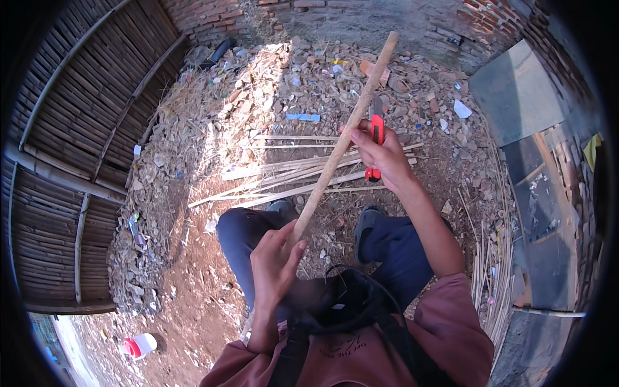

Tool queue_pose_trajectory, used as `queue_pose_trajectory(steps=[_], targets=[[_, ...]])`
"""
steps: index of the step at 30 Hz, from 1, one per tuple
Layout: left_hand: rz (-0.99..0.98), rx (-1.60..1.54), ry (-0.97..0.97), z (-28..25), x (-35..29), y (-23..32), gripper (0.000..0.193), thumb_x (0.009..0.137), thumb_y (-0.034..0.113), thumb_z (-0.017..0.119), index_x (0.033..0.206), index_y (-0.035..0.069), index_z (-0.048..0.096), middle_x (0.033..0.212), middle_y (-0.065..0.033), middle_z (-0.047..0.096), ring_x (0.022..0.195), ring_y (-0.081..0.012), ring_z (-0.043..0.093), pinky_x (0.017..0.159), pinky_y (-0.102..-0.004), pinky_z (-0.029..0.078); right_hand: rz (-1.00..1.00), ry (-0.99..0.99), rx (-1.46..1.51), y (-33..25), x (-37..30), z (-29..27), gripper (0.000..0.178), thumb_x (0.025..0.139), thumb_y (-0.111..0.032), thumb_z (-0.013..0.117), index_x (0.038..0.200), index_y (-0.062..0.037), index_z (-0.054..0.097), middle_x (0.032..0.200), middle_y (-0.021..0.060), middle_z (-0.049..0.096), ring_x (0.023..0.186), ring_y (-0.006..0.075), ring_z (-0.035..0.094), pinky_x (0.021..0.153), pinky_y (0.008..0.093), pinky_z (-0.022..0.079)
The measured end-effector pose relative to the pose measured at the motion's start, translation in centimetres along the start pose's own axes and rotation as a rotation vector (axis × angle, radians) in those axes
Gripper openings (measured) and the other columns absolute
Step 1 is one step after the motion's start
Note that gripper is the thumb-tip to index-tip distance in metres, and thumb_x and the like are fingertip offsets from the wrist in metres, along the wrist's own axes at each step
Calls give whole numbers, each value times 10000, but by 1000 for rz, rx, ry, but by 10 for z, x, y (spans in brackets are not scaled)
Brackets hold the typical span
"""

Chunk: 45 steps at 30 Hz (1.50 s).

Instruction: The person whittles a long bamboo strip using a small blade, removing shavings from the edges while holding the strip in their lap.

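A long wooden stick [335, 155] slants across the middle, its far end up and to the right. Wrapped around its near end is my left hand [274, 261], close to my left knee. My right hand [382, 157] grips a red utility knife [376, 138] with its blade pointing away from me. The right fingers also touch the stick near its middle, and the knife stands just right of it. Beneath the stick, several pale split bamboo strips [277, 175] lie on the ground in front of my feet.
A slatted bamboo wall [71, 155] rises at the left, and a brick wall [361, 32] closes the far side. Rubble [258, 84] covers the ground ahead. Grey boards [522, 84] lean at the right. A red-and-white container [140, 346] lies at the lower left.
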<state>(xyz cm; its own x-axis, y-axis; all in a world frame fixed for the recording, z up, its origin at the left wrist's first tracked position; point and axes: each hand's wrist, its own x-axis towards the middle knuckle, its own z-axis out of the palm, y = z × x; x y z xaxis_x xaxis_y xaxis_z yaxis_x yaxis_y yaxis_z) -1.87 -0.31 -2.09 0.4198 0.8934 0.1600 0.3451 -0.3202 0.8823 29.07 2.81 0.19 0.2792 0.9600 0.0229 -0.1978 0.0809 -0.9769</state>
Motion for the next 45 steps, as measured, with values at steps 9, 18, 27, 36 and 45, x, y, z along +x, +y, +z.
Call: queue_pose_trajectory(steps=[9,18,27,36,45], targets=[[-42,-35,0,-3,0,0,326,943,39,800,1260,-24,753,960,-69,702,899,-112,651,799,-268,524,-44,19,37,-5,-5,-2,247,1051,-192,704,1228,-20,717,895,15,738,540,-12,348,479,229,236],[-96,-206,-166,-6,2,3,323,1075,167,651,1318,-35,720,917,-32,690,757,-75,570,670,-239,462,-70,-12,120,-3,-6,-4,224,1035,-209,733,1194,-58,686,920,5,726,535,-5,354,483,227,239],[-307,-471,-296,-7,1,1,341,1144,245,455,1177,18,706,757,6,650,578,-55,521,547,-234,402,-94,-32,68,-5,-7,-3,299,1004,-193,770,1253,-58,675,856,-50,693,546,-10,361,494,224,237],[-361,-602,-329,-6,0,2,371,1159,260,451,1317,-17,639,662,18,525,532,-50,472,500,-218,371,-104,-1,64,-8,-11,3,296,1017,-216,754,1235,-36,667,837,-15,723,529,-16,363,480,225,239],[-292,-534,-299,-4,6,11,336,1170,285,476,1204,-12,630,639,97,390,517,-4,331,481,-212,289,-219,-61,-116,-17,-20,13,292,1056,-224,676,1245,-1,680,936,78,777,675,86,597,724,275,500]])
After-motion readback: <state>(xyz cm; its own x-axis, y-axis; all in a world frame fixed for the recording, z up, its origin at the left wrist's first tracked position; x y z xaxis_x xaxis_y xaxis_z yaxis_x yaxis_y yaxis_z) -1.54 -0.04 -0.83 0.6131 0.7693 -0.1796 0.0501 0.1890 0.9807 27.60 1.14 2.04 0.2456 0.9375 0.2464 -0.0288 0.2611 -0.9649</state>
